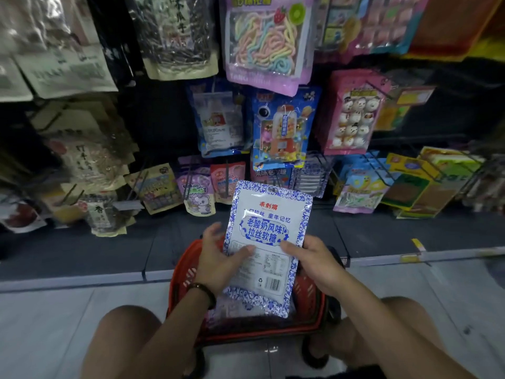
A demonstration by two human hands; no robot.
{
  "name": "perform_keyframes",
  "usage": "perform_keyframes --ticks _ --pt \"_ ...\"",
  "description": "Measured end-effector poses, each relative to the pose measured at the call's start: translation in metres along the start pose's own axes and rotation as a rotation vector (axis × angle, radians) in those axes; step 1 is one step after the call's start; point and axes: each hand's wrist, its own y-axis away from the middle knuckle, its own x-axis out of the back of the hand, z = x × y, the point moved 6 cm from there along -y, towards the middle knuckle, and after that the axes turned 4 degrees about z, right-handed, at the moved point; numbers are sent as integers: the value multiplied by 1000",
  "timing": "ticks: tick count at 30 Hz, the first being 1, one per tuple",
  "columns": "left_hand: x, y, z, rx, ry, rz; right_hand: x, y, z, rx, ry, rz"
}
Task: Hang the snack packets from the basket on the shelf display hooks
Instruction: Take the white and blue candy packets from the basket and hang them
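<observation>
Now, low in the middle of the frame, both hands hold one snack packet (269, 231) above the red basket (180, 272). The packet is white with a blue flower border and blue and red print. It stands almost upright, its top leaning a little to the left, and the hang hole is at its top edge. The left hand (221, 258) grips the packet's lower left edge, with the thumb pressed on the front and the other fingers curled at the side. The right hand (314, 261) grips the right edge in the same way, thumb on the front and fingers hidden behind. A dark bracelet (203, 292) sits on the left wrist.

Inside the basket, under the held packet, more packets (232, 307) of the same blue-white kind lie flat. The basket stands on the pale floor (54, 310) between the person's bare knees, just in front of the dark shelf (109, 250).

Across the upper half of the frame many packets hang from hooks (227, 176). Among them are a purple packet (269, 42) with coloured strings at the top middle, a blue packet (281, 129) below it, and a pink packet (355, 113) with round white sweets to the right.
</observation>
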Motion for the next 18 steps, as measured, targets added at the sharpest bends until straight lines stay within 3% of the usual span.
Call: perform_keyframes --ticks 2,5,9,12,18 --pt "-4 8 7 -151 -152 112 1 3 -9 67 13 90" --pt "-30 26 14 -346 -350 29 -5 8 -20 162 41 182" --pt "-61 31 14 -197 -57 -170 -22 18 -30 259 88 74" --pt "-56 25 16 -142 77 -104 -27 23 -32 290 129 -16" --pt "-49 11 22 -105 82 -64 22 2 -29 269 209 290"
